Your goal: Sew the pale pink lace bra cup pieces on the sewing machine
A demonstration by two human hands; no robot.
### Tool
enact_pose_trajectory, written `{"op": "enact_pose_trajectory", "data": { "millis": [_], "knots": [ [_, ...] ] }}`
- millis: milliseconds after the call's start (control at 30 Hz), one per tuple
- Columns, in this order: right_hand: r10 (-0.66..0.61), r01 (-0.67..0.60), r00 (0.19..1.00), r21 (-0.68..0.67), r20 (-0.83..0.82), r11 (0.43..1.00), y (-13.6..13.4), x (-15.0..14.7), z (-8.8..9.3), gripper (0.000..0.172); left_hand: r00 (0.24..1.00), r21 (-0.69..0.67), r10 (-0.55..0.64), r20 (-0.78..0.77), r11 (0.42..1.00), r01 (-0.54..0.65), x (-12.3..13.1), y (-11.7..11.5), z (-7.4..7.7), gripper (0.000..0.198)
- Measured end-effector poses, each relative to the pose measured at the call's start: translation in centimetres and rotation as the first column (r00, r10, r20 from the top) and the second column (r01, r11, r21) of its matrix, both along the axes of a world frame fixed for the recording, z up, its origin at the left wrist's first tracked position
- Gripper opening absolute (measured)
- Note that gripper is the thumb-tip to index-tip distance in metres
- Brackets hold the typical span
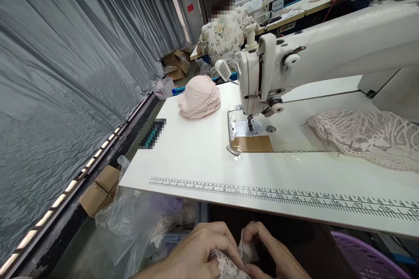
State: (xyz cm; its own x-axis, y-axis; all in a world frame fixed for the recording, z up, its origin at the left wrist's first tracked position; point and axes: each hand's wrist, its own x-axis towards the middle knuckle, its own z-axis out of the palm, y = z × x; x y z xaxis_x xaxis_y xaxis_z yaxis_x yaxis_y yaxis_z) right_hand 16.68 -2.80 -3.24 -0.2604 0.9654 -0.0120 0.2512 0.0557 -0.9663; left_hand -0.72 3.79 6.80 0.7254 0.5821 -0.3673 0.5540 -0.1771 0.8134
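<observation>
Below the front edge of the sewing table, my left hand (209,246) is closed on a piece of pale pink lace fabric (225,266). Close beside it, my right hand (270,250) pinches another part of the same fabric, its thumb and fingertips bent inward. The lower part of the lace runs out of the picture. Beyond the hands stands a white sewing machine (262,78), and no cloth lies under its presser foot (250,124). A stack of pale pink lace pieces (200,98) rests at the table's far left, and more lace (366,137) lies at the right.
A printed ruler (278,194) runs along the table's (183,157) front edge. Plastic bags (131,222) and a cardboard box (100,189) are at the lower left, a purple basket (369,253) at the lower right. Two people (222,37) are at other machines behind.
</observation>
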Motion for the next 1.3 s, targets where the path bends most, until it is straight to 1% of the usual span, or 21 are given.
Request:
{"op": "enact_pose_trajectory", "data": {
  "millis": [67,167,233,267,333,400,433,500,533,600,667,733,800,867,967,1000,1033,1100,1167,1233,1300],
  "knots": [
    [-0.042,0.041,0.999,0.047,0.025,0.998,-0.1,-0.3,-1.1,0.021,1.000,0.006,0.013,-0.019,1.000,-0.013,-0.2,-0.1,0.0,0.058],
    [-0.154,0.153,0.988,0.113,0.005,0.982,-0.2,0.0,-2.5,0.016,0.999,0.026,0.035,-0.029,0.999,-0.034,-0.6,-0.2,0.0,0.054],
    [-0.211,0.208,0.977,0.134,0.006,0.969,-0.3,0.7,-2.7,0.017,0.998,0.029,0.047,-0.031,0.999,-0.047,-0.9,-0.3,0.0,0.053],
    [-0.211,0.208,0.977,0.138,0.010,0.968,-0.4,1.1,-2.5,0.021,0.998,0.026,0.051,-0.032,0.998,-0.050,-1.1,-0.2,-0.1,0.054],
    [-0.152,0.150,0.988,0.134,0.003,0.980,-0.6,1.4,-1.7,0.034,0.998,0.022,0.045,-0.034,0.999,-0.044,-1.1,-0.2,-0.2,0.058],
    [-0.079,0.081,0.997,0.080,-0.027,0.993,-0.6,1.0,-0.7,0.050,0.999,0.016,0.031,-0.025,0.999,-0.031,-0.9,-0.3,-0.2,0.057],
    [-0.070,0.072,0.996,0.034,-0.049,0.997,-0.5,0.6,-0.4,0.051,1.000,0.012,0.024,-0.015,1.000,-0.024,-0.7,-0.3,-0.2,0.054],
    [-0.097,0.094,0.991,-0.035,-0.096,0.995,-0.1,-0.6,-0.1,0.035,1.000,-0.001,0.020,0.002,1.000,-0.020,-0.3,-0.4,0.2,0.047],
    [-0.106,0.100,0.988,-0.053,-0.112,0.994,0.1,-1.1,-0.2,0.026,1.000,-0.009,0.019,0.005,1.000,-0.019,-0.2,-0.5,0.4,0.045],
    [-0.094,0.089,0.988,-0.046,-0.124,0.995,0.6,-1.8,-0.9,0.022,1.000,-0.009,0.020,0.002,1.000,-0.020,-0.2,-0.6,0.8,0.041],
    [-0.086,0.085,0.991,-0.019,-0.105,0.996,0.8,-1.7,-2.0,0.023,1.000,0.008,0.019,-0.017,1.000,-0.018,-0.5,-0.7,0.9,0.039],
    [-0.121,0.121,0.991,0.000,-0.062,0.993,0.7,-0.8,-3.1,0.023,0.999,0.022,0.009,-0.046,1.000,-0.008,-0.8,-0.6,0.9,0.038],
    [-0.161,0.161,0.987,0.014,-0.019,0.987,0.5,0.5,-3.6,0.023,0.998,0.005,-0.012,-0.068,1.000,0.012,-1.0,-0.5,0.7,0.039],
    [-0.150,0.150,0.989,0.018,0.001,0.988,0.2,1.6,-3.3,0.031,0.997,-0.020,-0.034,-0.065,0.999,0.032,-0.9,-0.3,0.5,0.040],
    [0.020,-0.020,1.000,-0.037,-0.019,0.999,0.2,2.0,-1.6,0.052,0.997,-0.005,-0.061,-0.049,0.998,0.061,-0.6,-0.1,0.3,0.044],
    [0.073,-0.074,0.997,-0.062,-0.024,0.995,0.4,1.8,-1.0,0.052,0.996,0.008,-0.068,-0.049,0.998,0.068,-0.5,0.0,0.4,0.045],
    [0.098,-0.099,0.995,-0.079,-0.021,0.992,0.6,1.5,-0.5,0.045,0.996,0.017,-0.074,-0.053,0.997,0.075,-0.5,0.0,0.4,0.047],
    [0.059,-0.059,0.998,-0.070,-0.004,0.996,1.0,0.9,-0.1,0.024,0.996,0.024,-0.071,-0.062,0.997,0.072,-0.7,0.0,0.5,0.048],
    [-0.004,0.004,1.000,-0.040,-0.002,0.999,1.1,0.9,-0.2,0.013,0.997,0.030,-0.048,-0.063,0.998,0.050,-1.0,0.0,0.5,0.045],
    [-0.070,0.070,0.997,0.002,-0.014,0.998,0.8,1.4,-0.5,0.014,0.999,0.030,-0.027,-0.040,0.999,0.029,-1.3,0.2,0.3,0.040],
    [-0.126,0.126,0.992,0.049,-0.008,0.991,0.2,2.2,-0.8,0.018,0.999,0.005,-0.037,-0.009,0.999,0.037,-1.4,0.4,-0.1,0.036]
  ]
}}
